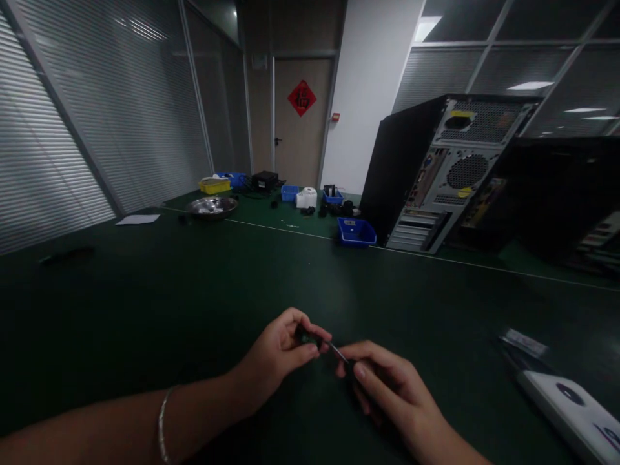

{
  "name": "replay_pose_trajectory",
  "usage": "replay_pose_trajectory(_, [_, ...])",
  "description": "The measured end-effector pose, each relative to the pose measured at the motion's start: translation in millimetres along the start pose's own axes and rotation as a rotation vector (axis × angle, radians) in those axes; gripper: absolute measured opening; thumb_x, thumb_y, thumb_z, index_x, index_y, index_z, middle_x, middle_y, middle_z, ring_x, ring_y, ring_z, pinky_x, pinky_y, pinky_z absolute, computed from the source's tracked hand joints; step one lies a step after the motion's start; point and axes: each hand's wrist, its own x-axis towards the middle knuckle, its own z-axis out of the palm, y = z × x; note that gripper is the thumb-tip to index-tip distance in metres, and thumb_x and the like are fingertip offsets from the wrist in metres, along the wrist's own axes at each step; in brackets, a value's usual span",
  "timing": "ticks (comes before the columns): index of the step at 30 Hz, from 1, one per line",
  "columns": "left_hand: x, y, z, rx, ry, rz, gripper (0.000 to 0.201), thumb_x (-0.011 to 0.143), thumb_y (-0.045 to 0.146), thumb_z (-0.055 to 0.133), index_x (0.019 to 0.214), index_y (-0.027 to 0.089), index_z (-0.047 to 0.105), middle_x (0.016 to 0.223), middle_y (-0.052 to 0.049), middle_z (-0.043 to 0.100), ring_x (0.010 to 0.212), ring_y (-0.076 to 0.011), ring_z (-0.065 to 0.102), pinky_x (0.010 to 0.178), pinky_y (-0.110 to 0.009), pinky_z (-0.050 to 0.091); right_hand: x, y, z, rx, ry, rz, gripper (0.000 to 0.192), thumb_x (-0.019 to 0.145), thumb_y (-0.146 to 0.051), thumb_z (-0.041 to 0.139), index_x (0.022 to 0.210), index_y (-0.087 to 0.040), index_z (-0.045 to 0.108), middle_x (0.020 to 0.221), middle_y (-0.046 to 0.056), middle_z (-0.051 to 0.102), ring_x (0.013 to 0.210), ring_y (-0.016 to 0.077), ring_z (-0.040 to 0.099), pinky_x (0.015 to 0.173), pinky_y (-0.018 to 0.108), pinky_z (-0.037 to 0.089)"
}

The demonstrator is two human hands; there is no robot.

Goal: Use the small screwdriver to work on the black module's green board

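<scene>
And here we are, both hands up at the near side of the dark green surface [194,284], in close on the fine work! Our left hand [276,349] is pinching a small dark part [309,337] between thumb and fingers, lifted in front of us; it is too dim to tell just what it is. Across from it, our right hand [394,387] is curled around the dark handle of a thin tool, its metal shaft [338,351] slanting up to the left, straight at the part. A screwdriver, by the look of it! The tip meets the left fingers' edge, and whether it is seated in the part, we can't tell from here.

So the step in hand, we'd judge, is working the tool against that little piece. What does the next move call for? A firm left pinch, the shaft lined up with the part, and small, controlled turns from the right fingers; a slip would send the tip towards our own fingertips.

Out beyond, well apart from the action, sit a blue tray [357,234] and a metal bowl [213,206], with a computer case [411,161] looming at the right.
</scene>
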Motion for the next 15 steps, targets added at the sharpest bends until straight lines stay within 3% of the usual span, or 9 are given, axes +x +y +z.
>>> replay_pose_trajectory(5, [-3.2, 1.9, 2.9, -0.024, -0.039, -0.03, 0.027, 0.081, 0.018, 0.071, 0.099, 0.018, 0.051, 0.102, -0.01, 0.074, 0.086, -0.0195, 0.069, 0.083, -0.035, 0.045, -1.2, -2.3, 2.1, -0.055, 0.0, -0.022, 0.033, 0.091, -0.049, 0.057, 0.099, -0.019, 0.069, 0.085, 0.005, 0.065, 0.055, 0.0109, 0.05, 0.048, 0.022, 0.037])
replay_pose_trajectory(8, [-2.3, -0.2, 2.4, 0.027, -0.039, 0.002, 0.017, 0.085, 0.021, 0.066, 0.1, 0.016, 0.059, 0.098, -0.008, 0.073, 0.086, -0.0183, 0.066, 0.079, -0.031, 0.044, -2.9, 0.6, 0.2, -0.078, 0.021, -0.04, 0.035, 0.093, -0.05, 0.054, 0.109, -0.021, 0.064, 0.089, 0.006, 0.064, 0.057, 0.012, 0.053, 0.047, 0.022, 0.04])
replay_pose_trajectory(11, [-1.5, -2.2, 1.2, 0.113, -0.005, 0.041, 0.017, 0.085, 0.023, 0.064, 0.1, 0.016, 0.068, 0.092, -0.005, 0.071, 0.084, -0.0171, 0.062, 0.078, -0.029, 0.043, -6.5, 4.3, -1.7, -0.191, 0.075, -0.123, 0.03, 0.093, -0.043, 0.057, 0.117, -0.025, 0.058, 0.101, 0.007, 0.063, 0.083, 0.0202, 0.063, 0.066, 0.028, 0.052])
replay_pose_trajectory(13, [-2.4, -1.6, 1.5, 0.155, -0.008, 0.036, 0.019, 0.083, 0.025, 0.066, 0.099, 0.015, 0.07, 0.092, -0.004, 0.07, 0.085, -0.0173, 0.061, 0.079, -0.03, 0.043, -8.1, 4.6, -1.8, -0.288, 0.095, -0.177, 0.023, 0.092, -0.035, 0.06, 0.113, -0.026, 0.059, 0.106, 0.007, 0.062, 0.1, 0.0236, 0.061, 0.084, 0.032, 0.051])
replay_pose_trajectory(15, [-4.2, 0.7, 3.1, 0.163, -0.025, 0.005, 0.02, 0.08, 0.025, 0.068, 0.098, 0.015, 0.071, 0.092, -0.005, 0.071, 0.088, -0.0186, 0.061, 0.081, -0.031, 0.044, -8.2, 3.0, -1.1, -0.328, 0.098, -0.21, 0.015, 0.092, -0.029, 0.059, 0.106, -0.026, 0.061, 0.104, 0.006, 0.063, 0.101, 0.0231, 0.061, 0.089, 0.032, 0.049])
